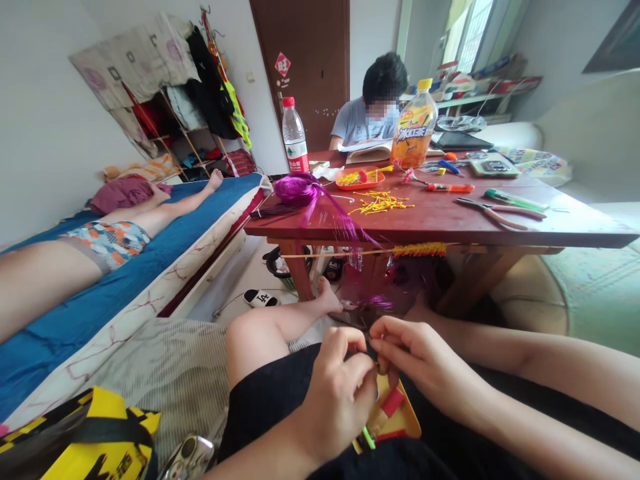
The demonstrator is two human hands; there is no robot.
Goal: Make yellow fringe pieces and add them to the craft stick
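Left hand (340, 393) and right hand (415, 350), fingers curled, work close together over a yellow tray (411, 419) on the lap (270, 400); fine fingertip work seems in hand, next calling for steadiness; whatever they grip is too hidden to tell.

On the red-brown wooden counter (430, 220), a shallow orange plastic tray (356, 186) has thin yellow strips (383, 202) in front, shiny purple strands (299, 189) and a red-capped clear plastic bottle (296, 143) to its left, and a yellow-capped orange-coloured bottle (414, 130) and pink-handled pliers (507, 215) to its right.
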